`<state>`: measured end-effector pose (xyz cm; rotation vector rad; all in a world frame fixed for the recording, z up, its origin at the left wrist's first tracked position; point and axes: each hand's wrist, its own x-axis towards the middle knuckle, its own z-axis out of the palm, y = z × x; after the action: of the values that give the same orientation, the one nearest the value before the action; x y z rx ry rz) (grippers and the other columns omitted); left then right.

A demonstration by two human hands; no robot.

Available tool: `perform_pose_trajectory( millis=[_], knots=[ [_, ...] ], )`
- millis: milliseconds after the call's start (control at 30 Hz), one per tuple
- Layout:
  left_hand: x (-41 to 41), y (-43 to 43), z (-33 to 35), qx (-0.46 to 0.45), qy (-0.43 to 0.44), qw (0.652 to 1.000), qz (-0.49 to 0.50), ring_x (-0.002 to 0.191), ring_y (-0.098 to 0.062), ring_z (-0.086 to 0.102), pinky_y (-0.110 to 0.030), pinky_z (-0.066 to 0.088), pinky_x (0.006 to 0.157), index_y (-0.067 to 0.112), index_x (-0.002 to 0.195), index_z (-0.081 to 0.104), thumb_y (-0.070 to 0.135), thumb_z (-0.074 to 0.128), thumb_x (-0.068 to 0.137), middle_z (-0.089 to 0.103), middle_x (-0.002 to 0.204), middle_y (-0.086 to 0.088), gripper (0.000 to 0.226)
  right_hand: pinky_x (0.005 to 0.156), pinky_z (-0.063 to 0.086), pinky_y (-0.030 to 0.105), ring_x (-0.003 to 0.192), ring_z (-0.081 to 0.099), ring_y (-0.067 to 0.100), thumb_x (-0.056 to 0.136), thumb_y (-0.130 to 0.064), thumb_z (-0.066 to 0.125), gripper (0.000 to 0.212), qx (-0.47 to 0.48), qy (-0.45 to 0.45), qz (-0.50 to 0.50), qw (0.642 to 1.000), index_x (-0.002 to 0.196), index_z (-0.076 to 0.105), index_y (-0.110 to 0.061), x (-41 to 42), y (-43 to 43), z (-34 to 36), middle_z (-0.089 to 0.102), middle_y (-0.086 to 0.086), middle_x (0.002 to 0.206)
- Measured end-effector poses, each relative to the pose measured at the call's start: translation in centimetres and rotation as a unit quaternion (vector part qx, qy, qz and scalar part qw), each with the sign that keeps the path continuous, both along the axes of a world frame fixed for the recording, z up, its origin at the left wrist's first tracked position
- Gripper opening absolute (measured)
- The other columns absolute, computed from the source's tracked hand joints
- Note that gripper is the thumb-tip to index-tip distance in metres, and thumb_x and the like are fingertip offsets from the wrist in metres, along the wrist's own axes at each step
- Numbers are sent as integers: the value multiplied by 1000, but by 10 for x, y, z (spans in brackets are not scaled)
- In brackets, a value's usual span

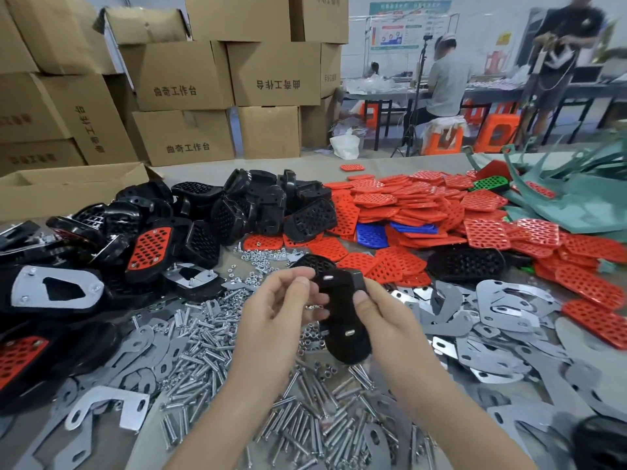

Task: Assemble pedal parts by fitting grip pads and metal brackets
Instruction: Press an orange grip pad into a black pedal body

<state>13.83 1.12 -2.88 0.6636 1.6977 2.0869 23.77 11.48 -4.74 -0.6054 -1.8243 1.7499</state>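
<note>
Cardboard boxes (183, 76) tower at the back, stacked several high with printed characters on their faces, some upside down. One open box (68, 188) sits at the left. Over on the right, a heap of teal plastic parts (576, 195) spills across the far corner. Beyond it, a person in a grey shirt (444, 83) sits on an orange stool (441, 140) at a long table (383, 95), with a tripod (417, 96) just beside them. A second person (559, 52) in dark clothes stands further right, blurred. More orange stools (497, 132) stand under the table. A white bag (345, 145) is on the floor, and a poster (397, 25) is on the wall.
</note>
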Motion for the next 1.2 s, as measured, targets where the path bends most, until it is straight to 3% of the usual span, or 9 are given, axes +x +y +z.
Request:
perform_pose_trajectory(
  millis=[67,200,300,367,467,567,633,1033,1200],
  knots=[
    [-9,-3,-3,-28,43,998,39,76,-9,69,-23,58,65,19,103,70,12,51,103,71,80,6,20,87,60,47,99,73,32,112,-15,41,36,-166,37,-13,985,117,75,-22,-1,4,4,79,10,108],
    [-25,-11,-17,-190,229,953,52,53,2,50,-21,41,44,37,100,64,29,50,102,64,70,10,16,65,64,45,87,76,34,109,-11,39,34,-374,101,-4,922,126,64,3,4,21,7,72,29,118],
    [-24,-8,-28,-345,384,856,6,85,9,54,-19,51,75,36,114,58,39,41,101,60,99,21,22,73,63,43,91,74,33,104,-10,43,35,-411,120,-18,904,127,64,4,7,31,7,72,27,121],
    [-22,-6,-32,-393,447,803,-19,110,2,45,-23,41,101,36,127,55,43,34,101,53,117,22,34,65,64,38,87,75,31,102,-8,47,31,-419,128,-35,898,125,65,3,8,36,6,75,24,112],
    [-21,-5,-34,-418,469,777,-41,115,-1,38,-24,33,104,39,136,49,47,28,103,48,122,22,40,62,64,35,82,77,29,100,-6,50,29,-421,124,-45,897,124,65,4,9,40,5,76,20,107],
    [-19,-5,-35,-442,489,751,-47,115,-2,37,-26,31,104,41,138,46,49,24,103,46,123,23,42,85,59,35,93,72,30,99,-2,49,32,-420,117,-46,899,126,65,1,9,43,2,72,18,113],
    [-18,-5,-34,-446,496,743,-47,115,-2,36,-26,30,103,40,137,46,49,24,103,45,121,24,42,89,50,32,92,64,27,98,-2,48,36,-416,116,-39,901,130,65,-2,9,44,1,62,12,105],
    [-8,-2,-34,-379,514,767,-58,108,4,34,-19,28,97,39,130,54,54,21,98,43,115,27,48,53,59,26,71,78,21,100,-4,57,18,-402,157,-81,898,113,70,-1,8,47,6,80,13,90],
    [4,5,-41,-401,559,720,-87,108,0,34,-25,29,97,45,128,54,72,7,90,44,116,23,66,59,62,28,75,78,20,101,-4,55,22,-393,167,-68,902,115,72,-5,9,50,3,78,12,94]
  ],
)
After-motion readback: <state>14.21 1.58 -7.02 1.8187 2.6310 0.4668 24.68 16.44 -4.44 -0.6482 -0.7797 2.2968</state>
